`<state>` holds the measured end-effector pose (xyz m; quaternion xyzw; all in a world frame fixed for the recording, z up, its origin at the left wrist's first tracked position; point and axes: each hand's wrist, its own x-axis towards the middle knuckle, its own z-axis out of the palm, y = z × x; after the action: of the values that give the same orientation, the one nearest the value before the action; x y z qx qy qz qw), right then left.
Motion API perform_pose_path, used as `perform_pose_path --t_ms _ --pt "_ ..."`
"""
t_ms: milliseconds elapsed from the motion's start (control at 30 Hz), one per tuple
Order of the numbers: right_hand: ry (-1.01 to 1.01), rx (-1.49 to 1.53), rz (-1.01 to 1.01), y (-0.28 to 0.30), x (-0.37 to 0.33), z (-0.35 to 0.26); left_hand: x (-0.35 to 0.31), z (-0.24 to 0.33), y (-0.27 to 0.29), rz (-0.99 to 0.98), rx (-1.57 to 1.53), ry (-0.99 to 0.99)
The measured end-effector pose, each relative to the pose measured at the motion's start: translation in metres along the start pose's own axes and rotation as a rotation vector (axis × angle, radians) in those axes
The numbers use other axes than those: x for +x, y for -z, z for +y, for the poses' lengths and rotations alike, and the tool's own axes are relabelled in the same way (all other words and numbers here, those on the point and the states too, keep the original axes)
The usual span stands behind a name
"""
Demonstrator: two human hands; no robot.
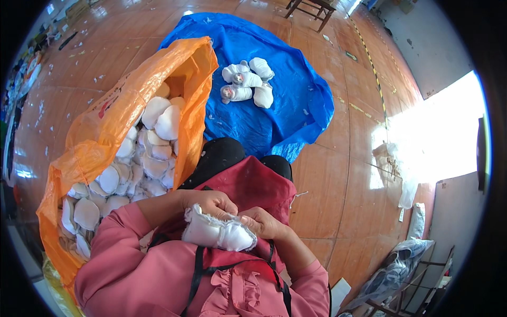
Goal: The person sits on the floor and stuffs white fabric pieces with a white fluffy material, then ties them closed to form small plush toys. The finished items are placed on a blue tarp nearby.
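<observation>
Close to my body, over my lap, I hold a white padded cloth bundle (216, 232) with frayed edges. My left hand (211, 203) is closed on its upper left edge. My right hand (262, 222) pinches its upper right edge, thumb on top, and the two hands nearly meet. Some of the fingers are hidden behind the bundle. To my left lies an open orange woven sack (113, 127), full of loose white oval pads (109, 179). Ahead, several rolled white bundles (247, 80) rest together on a blue plastic sheet (288, 68).
A red apron (248, 179) covers my lap. On the right, a crumpled clear plastic bag (391, 164) lies on the tiled floor (327, 179), and a plastic-wrapped dark bundle (393, 269) sits beside a metal frame. A wooden stool (314, 10) stands at the far end.
</observation>
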<state>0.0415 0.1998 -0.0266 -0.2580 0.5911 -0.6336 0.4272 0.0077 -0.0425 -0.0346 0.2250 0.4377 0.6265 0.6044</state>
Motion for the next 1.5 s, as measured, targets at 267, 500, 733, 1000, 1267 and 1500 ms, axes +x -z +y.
perform_pose_path --t_ms 267,500,733,1000,1267,1500 --pt "0.192 0.161 -0.148 0.01 0.003 0.011 -0.013 0.007 0.01 -0.009 -0.038 -0.104" --pt "0.134 0.596 -0.072 -0.001 0.001 0.033 -0.006 0.009 0.0 0.161 -0.229 -0.481" --pt "0.337 0.483 0.257 -0.005 0.023 0.02 0.034 -0.033 0.011 0.018 -0.619 -0.84" --pt "0.124 0.44 0.604 0.0 0.013 0.022 0.037 -0.038 0.008 0.065 -0.624 -0.789" --pt "0.016 0.749 0.178 -0.008 -0.003 0.043 -0.001 0.016 -0.005 0.119 -0.526 0.003" --pt "-0.189 0.541 0.121 -0.004 0.006 0.024 -0.004 0.016 -0.002 0.222 -0.342 0.19"
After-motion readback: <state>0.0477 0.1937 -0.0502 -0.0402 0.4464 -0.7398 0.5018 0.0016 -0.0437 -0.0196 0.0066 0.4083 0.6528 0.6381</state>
